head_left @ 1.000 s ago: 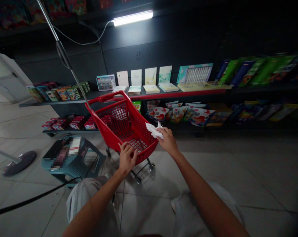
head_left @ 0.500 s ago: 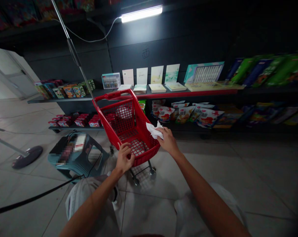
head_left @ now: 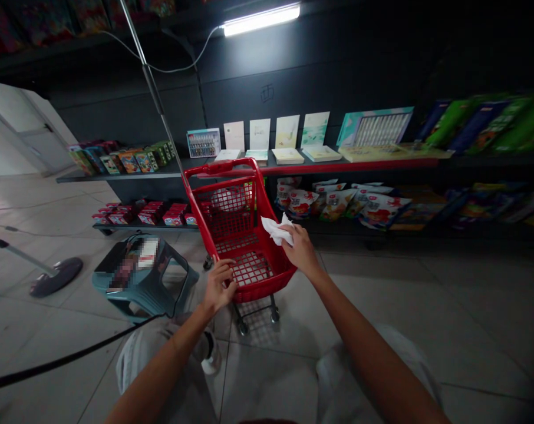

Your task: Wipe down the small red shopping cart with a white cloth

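In front of me stands a small red shopping cart (head_left: 273,282) with a grid floor and wheels. My left hand (head_left: 220,284) grips its near left rim, fingers curled over the edge. White tissue (head_left: 278,229) is pinched in my right hand (head_left: 300,247), at the cart's right side. Whether the tissue touches the rim I cannot tell. The basket's grid bottom shows between my two hands. A metal pole (head_left: 154,88) rises behind the cart's handle.
A blue-grey stool (head_left: 154,294) with items on it stands left of the cart. Shelving behind bears upright booklets (head_left: 287,132), snack bags (head_left: 302,203) and red boxes (head_left: 152,212). A round pole base (head_left: 57,277) rests on the floor at left. A black cable (head_left: 72,355) crosses the lower left.
The cart has shifted slightly right and turned a little relative to my hands, as the whole view also moved right. My left hand still holds the rim; the tissue stays in my right.
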Tool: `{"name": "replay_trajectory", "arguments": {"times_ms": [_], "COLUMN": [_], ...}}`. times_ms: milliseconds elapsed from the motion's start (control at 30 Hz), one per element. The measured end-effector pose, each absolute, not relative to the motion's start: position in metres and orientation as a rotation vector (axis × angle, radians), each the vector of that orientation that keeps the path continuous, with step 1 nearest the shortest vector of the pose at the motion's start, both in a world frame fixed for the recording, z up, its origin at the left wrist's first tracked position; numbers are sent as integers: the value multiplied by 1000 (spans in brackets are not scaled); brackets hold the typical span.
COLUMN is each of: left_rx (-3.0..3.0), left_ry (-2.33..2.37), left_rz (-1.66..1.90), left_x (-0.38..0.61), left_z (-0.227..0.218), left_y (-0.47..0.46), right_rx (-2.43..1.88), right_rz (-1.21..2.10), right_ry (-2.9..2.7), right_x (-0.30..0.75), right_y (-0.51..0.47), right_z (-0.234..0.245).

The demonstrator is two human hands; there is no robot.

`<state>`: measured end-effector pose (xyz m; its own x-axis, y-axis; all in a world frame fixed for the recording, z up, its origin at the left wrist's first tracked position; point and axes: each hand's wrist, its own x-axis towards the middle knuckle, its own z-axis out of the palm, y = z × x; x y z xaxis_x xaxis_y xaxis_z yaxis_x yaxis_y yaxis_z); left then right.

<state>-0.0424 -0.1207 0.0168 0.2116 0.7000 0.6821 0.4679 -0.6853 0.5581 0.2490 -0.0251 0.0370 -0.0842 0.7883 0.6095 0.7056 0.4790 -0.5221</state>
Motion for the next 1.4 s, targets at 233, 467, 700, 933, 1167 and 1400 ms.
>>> {"name": "replay_trajectory", "arguments": {"times_ms": [233, 467, 700, 933, 1167, 1400], "left_rx": [2287, 2311, 2356, 2488, 2627, 2643], "left_ry": [1024, 943, 834, 923, 943, 937], "left_rz": [1468, 1410, 1301, 1114, 1043, 992], "left_x": [-43, -39, -36, -27, -11, 2], "left_z": [19, 26, 34, 38, 41, 45], "left_y": [-123, -130, -136, -140, -144, -142], "right_rx": [-1232, -1221, -1249, -1273, -1303, -1349], "right_rz": [144, 143, 83, 57, 49, 18], "right_ry": [-1734, -1661, -1594, -1522, -1503, -1553], "right_x": [258, 282, 304, 325, 345, 355], "right_y": [-15, -4, 1, 6, 25, 62], "right_z": [33, 28, 35, 44, 50, 61]}}
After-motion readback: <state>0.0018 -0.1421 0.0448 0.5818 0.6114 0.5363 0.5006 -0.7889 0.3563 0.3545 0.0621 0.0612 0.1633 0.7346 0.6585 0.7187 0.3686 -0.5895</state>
